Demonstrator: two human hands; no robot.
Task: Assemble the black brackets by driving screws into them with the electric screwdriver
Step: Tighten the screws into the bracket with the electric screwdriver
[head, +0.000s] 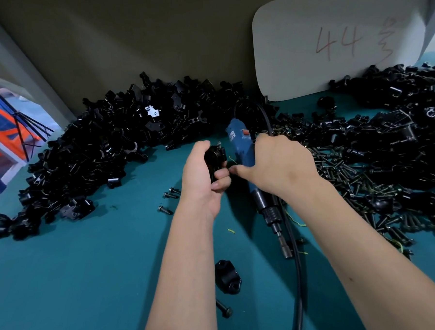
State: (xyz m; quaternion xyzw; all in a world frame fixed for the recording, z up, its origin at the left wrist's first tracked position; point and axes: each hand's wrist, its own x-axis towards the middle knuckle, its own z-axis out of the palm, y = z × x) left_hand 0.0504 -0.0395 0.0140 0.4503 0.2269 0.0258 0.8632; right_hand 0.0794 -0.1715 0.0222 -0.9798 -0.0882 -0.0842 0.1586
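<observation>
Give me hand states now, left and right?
Left hand: closed, gripping a black bracket.
Right hand: closed around the blue electric screwdriver, bit pointing down toward the table.

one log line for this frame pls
left hand: grips black bracket | right hand: holds electric screwdriver, bit toward person, off bracket | screw stands in bracket top

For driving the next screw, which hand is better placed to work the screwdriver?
Right. The right hand already grips the blue electric screwdriver, though its bit points away from the bracket. The left hand is occupied holding the black bracket.
</observation>
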